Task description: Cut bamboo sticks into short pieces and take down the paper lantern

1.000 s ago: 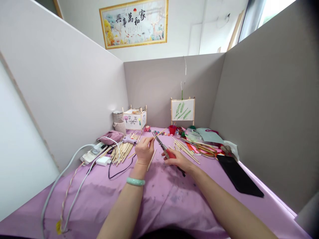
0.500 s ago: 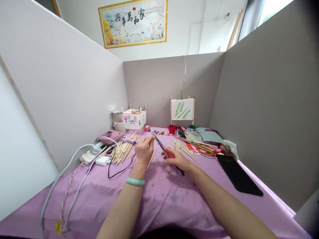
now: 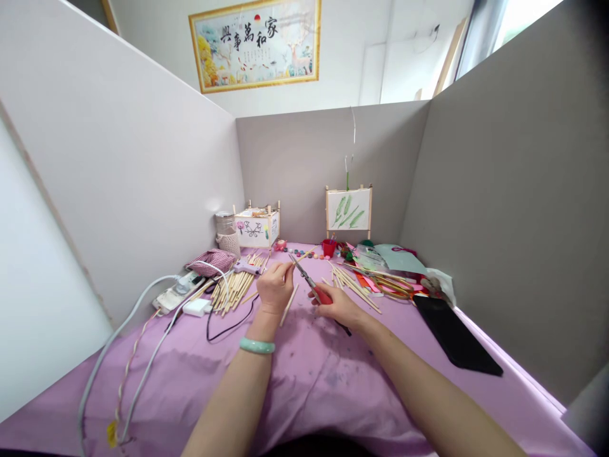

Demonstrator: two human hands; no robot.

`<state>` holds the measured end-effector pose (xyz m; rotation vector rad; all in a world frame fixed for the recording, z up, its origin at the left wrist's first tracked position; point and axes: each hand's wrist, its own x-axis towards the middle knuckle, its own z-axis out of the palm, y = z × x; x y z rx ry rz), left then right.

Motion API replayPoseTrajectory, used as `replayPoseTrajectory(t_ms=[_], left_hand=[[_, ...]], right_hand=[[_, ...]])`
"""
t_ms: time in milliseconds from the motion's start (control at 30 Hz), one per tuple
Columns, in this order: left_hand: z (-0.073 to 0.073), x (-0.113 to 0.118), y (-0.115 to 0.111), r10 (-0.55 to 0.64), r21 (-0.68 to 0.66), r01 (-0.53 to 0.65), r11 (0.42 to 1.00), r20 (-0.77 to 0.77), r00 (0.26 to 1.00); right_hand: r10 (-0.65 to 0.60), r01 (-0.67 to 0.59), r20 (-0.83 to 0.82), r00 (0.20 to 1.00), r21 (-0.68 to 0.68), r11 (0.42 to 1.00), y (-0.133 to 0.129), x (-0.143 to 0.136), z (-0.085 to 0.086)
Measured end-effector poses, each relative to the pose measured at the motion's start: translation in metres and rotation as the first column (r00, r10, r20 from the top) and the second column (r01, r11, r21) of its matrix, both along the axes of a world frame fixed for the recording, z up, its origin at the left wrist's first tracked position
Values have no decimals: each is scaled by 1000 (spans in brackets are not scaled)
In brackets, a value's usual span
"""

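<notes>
My left hand (image 3: 276, 287), with a pale green bangle on its wrist, is closed in a pinch on a thin wooden stick (image 3: 310, 249) that points up and to the right. In my right hand (image 3: 337, 306) is a pair of scissors (image 3: 307, 277) with red and black handles. The scissors' blade tips lie close to my left fingertips, by the stick; whether they touch it I cannot tell. Another wooden stick (image 3: 289, 306) lies on the cloth between my hands.
Bundles of sticks lie left (image 3: 238, 289) and right (image 3: 354, 285) on the purple cloth (image 3: 314, 393). A glue gun (image 3: 247, 267), power strip (image 3: 174, 295) and cables are left. A black phone-like slab (image 3: 457, 333) and gold-handled scissors (image 3: 392, 287) lie right. A stick-framed box (image 3: 257, 230) stands behind.
Almost nothing differs. My left wrist and bangle have shifted very slightly left; both hands keep their hold and position by the stick.
</notes>
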<state>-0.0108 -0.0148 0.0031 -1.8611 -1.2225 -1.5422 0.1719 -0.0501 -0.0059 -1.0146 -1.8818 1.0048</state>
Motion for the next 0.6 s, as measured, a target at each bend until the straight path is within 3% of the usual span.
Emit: replayPoseTrajectory(t_ms=[333, 600], left_hand=[[1, 0, 0, 48, 3, -48, 999, -8, 999], [1, 2, -1, 57, 12, -57, 998, -14, 998]], right_hand=[[-149, 135, 121, 981, 114, 984, 2, -7, -2], [-198, 158, 168, 966, 223, 962, 0, -9, -3]])
